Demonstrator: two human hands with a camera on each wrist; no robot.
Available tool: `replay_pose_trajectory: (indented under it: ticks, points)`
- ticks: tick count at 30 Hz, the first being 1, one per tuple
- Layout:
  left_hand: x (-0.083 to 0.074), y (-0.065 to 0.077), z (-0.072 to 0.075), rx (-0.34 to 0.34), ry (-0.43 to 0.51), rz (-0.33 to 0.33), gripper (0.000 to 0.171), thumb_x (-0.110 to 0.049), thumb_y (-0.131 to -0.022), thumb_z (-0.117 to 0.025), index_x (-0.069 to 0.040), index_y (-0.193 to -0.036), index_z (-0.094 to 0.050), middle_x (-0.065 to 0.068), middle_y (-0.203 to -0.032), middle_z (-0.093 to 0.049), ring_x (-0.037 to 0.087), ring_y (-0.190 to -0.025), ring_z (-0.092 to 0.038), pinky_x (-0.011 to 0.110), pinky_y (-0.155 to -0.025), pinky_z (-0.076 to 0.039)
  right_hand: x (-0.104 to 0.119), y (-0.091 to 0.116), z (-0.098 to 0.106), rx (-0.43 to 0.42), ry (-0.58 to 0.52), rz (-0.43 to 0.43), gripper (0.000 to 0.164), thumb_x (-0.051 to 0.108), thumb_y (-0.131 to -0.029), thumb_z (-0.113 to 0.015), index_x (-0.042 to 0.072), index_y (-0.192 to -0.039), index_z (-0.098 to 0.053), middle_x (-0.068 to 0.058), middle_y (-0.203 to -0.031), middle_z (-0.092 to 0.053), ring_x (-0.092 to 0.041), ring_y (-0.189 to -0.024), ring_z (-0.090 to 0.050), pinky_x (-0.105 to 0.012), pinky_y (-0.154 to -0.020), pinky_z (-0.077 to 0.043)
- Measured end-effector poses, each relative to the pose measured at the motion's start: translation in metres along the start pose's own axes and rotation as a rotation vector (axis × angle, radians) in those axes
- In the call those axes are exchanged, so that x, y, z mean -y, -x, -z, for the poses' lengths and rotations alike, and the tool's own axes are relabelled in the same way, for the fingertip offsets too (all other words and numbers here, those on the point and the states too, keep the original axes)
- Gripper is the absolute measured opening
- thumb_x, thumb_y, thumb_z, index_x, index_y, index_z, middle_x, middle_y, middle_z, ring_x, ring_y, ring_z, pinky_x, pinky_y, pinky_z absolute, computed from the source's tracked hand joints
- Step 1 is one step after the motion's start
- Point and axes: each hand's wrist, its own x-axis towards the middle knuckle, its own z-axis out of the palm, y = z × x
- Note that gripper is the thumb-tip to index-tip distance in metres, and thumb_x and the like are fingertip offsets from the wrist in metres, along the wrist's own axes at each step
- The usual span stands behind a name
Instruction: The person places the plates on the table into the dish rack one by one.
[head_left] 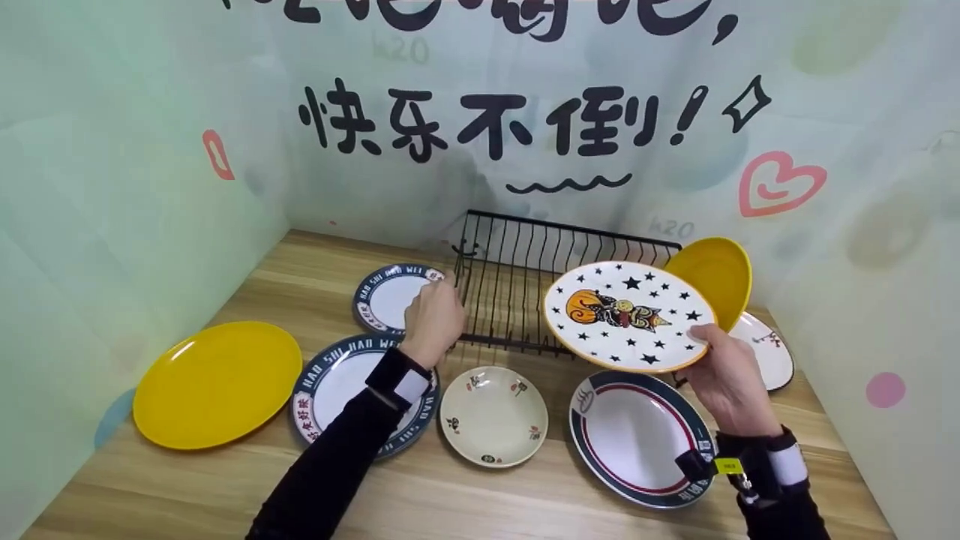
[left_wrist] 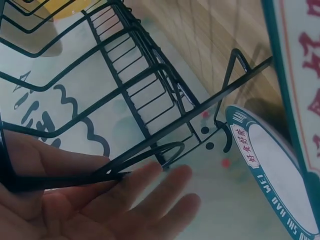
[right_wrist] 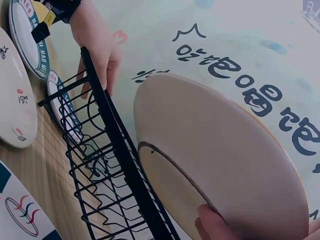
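Star-patterned plate [head_left: 630,316] tilts at the near right edge of one black rack [head_left: 551,224], pinched by the right hand [head_left: 735,386]; the left hand [head_left: 435,315] grips the rack's left end. I count three blue-rimmed plates [head_left: 645,435], two yellow plates [head_left: 217,386], one cream dish [head_left: 493,417], slim wood [head_left: 559,420] showing to its right.

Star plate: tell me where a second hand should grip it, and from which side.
Probably best by the left rim, coming from the person's left: the right hand already pinches the star plate at its right edge. It is held tilted, and the right wrist view shows much of its underside exposed, so fingers should fit beneath, thumb on top.
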Motion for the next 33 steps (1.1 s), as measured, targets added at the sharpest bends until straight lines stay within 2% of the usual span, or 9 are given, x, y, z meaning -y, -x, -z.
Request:
replay_pose_trajectory:
  ticks: [3, 6, 9, 11, 15, 20, 25, 28, 33]
  points:
    - [0.000, 0.000, 0.000, -0.013, -0.019, -0.011, 0.043, -0.008, -0.095, -0.054, 0.003, -0.137, -0.055, 0.018, -0.101, -0.069, 0.031, -0.077, -0.066, 0.044, -0.058, -0.054, 0.001, 0.001, -0.001, -0.003, 0.012, 0.017, 0.064, -0.003, -0.100, -0.039, 0.001, -0.154, -0.005, -0.016, -0.152, -0.020, -0.025, -0.133, -0.034, -0.035, -0.101, -0.043]
    - [-0.001, 0.000, 0.000, -0.007, -0.032, -0.010, 0.046, -0.006, -0.093, -0.056, 0.003, -0.138, -0.053, 0.018, -0.100, -0.069, 0.029, -0.074, -0.065, 0.042, -0.057, -0.053, 0.006, 0.003, 0.001, -0.022, 0.056, 0.035, 0.062, -0.001, -0.101, -0.043, -0.002, -0.153, -0.010, -0.018, -0.144, -0.036, -0.024, -0.124, -0.047, -0.036, -0.097, -0.047]
    - [-0.003, 0.000, -0.001, 0.004, -0.036, -0.013, 0.047, -0.007, -0.093, -0.057, 0.004, -0.139, -0.052, 0.019, -0.099, -0.069, 0.029, -0.073, -0.065, 0.042, -0.056, -0.053, 0.016, 0.002, 0.004, -0.025, 0.183, 0.084, 0.046, 0.001, -0.101, -0.047, -0.010, -0.141, -0.029, -0.016, -0.117, -0.059, -0.022, -0.101, -0.064, -0.034, -0.084, -0.055]
    - [-0.004, 0.001, -0.001, 0.002, -0.040, -0.012, 0.048, -0.007, -0.092, -0.059, 0.003, -0.139, -0.052, 0.019, -0.099, -0.069, 0.029, -0.073, -0.065, 0.042, -0.056, -0.053, 0.025, -0.001, 0.004, -0.001, 0.294, 0.108, 0.033, 0.004, -0.101, -0.049, -0.012, -0.128, -0.040, -0.015, -0.101, -0.066, -0.022, -0.087, -0.068, -0.033, -0.077, -0.057]
    - [-0.005, 0.001, -0.002, -0.011, -0.054, -0.003, 0.048, -0.008, -0.092, -0.061, 0.003, -0.138, -0.053, 0.019, -0.098, -0.069, 0.031, -0.075, -0.066, 0.044, -0.058, -0.054, 0.049, -0.009, 0.000, 0.048, 0.423, 0.096, 0.019, 0.006, -0.101, -0.051, -0.009, -0.113, -0.052, -0.013, -0.093, -0.067, -0.022, -0.079, -0.067, -0.031, -0.072, -0.057]
    - [-0.005, 0.002, -0.003, -0.011, -0.057, 0.001, 0.048, -0.008, -0.092, -0.060, 0.003, -0.138, -0.053, 0.021, -0.100, -0.069, 0.032, -0.076, -0.066, 0.044, -0.059, -0.054, 0.079, -0.018, -0.010, 0.003, 0.557, 0.110, 0.022, 0.006, -0.102, -0.048, -0.010, -0.117, -0.050, -0.011, -0.087, -0.068, -0.019, -0.073, -0.068, -0.029, -0.069, -0.058]
    - [-0.004, 0.004, -0.003, -0.016, -0.049, -0.012, 0.046, -0.006, -0.091, -0.060, 0.003, -0.137, -0.054, 0.020, -0.096, -0.070, 0.030, -0.073, -0.066, 0.043, -0.056, -0.054, 0.094, -0.030, -0.026, -0.121, 1.040, 0.325, 0.031, 0.009, -0.101, -0.039, -0.015, -0.112, -0.055, -0.005, -0.073, -0.064, -0.012, -0.056, -0.061, -0.025, -0.051, -0.054]
    - [-0.003, 0.003, -0.003, -0.023, -0.046, -0.019, 0.045, -0.007, -0.091, -0.062, 0.003, -0.135, -0.056, 0.019, -0.095, -0.070, 0.029, -0.073, -0.066, 0.043, -0.056, -0.054, 0.101, -0.038, -0.034, -0.171, 1.340, 0.398, 0.029, 0.011, -0.100, -0.036, -0.007, -0.092, -0.058, -0.002, -0.064, -0.053, -0.009, -0.046, -0.046, -0.024, -0.039, -0.041]
    - [-0.004, 0.003, -0.002, -0.017, -0.042, -0.024, 0.048, -0.009, -0.092, -0.062, 0.004, -0.137, -0.053, 0.020, -0.100, -0.069, 0.028, -0.076, -0.066, 0.042, -0.058, -0.055, 0.114, -0.050, -0.043, -0.143, 1.517, 0.383, 0.026, 0.009, -0.099, -0.033, 0.004, -0.076, -0.045, -0.002, -0.061, -0.043, -0.011, -0.044, -0.039, -0.025, -0.037, -0.037]
